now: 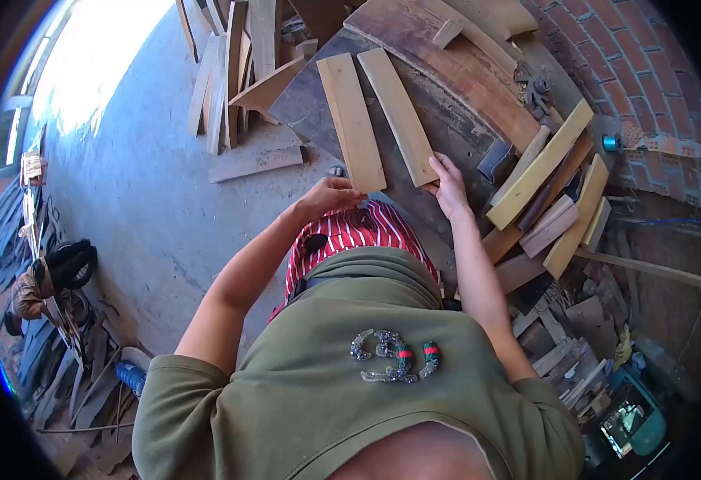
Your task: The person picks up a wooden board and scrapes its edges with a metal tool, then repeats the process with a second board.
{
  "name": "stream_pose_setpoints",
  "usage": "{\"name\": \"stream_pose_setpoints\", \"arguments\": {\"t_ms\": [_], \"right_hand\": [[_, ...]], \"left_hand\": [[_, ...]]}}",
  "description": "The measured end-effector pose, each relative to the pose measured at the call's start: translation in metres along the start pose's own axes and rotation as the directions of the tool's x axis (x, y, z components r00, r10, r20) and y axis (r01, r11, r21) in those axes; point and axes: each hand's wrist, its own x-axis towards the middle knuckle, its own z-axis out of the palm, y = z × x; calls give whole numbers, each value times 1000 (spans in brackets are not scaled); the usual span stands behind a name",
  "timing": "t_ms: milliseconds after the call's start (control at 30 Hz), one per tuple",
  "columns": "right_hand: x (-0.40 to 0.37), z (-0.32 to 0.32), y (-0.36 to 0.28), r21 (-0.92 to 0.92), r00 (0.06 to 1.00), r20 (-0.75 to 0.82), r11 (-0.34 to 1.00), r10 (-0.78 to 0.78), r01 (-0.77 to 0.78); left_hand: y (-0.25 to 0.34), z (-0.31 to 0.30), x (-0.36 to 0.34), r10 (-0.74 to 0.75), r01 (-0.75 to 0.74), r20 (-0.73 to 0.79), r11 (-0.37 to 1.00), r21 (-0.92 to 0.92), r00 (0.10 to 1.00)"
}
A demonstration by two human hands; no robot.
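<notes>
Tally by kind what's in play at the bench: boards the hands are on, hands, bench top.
Light wooden boards: 2, left board and right board
Hands: 2, left hand and right hand, each at a board's near end
Dark workbench: 1
Total: 5

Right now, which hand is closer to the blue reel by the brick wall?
Right. The right hand, on the curved plank, sits toward the blue reel; the left hand, on the straight plank, is farther off.
</notes>
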Motion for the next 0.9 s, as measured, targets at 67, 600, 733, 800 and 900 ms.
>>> {"name": "stream_pose_setpoints", "arguments": {"t_ms": [67, 600, 733, 800, 900], "right_hand": [[-1, 0, -3, 23, 1000, 19, 1000, 2, -3], [12, -20, 10, 382, 996, 60, 920, 70, -88], [10, -21, 11, 367, 996, 57, 927, 64, -80], [10, -20, 11, 356, 997, 63, 932, 52, -71], [10, -22, 11, 357, 996, 79, 932, 38, -64]], "left_hand": [[-1, -1, -5, 3, -5, -43, 998, -62, 999], [-10, 17, -14, -71, -35, -212, 886, -461, 975], [-20, 19, -6, 39, -132, -209, 883, -451, 977], [-20, 23, -9, 39, -146, -226, 866, -479, 973], [-21, 26, -16, 85, -208, -258, 843, -496, 962]]}}
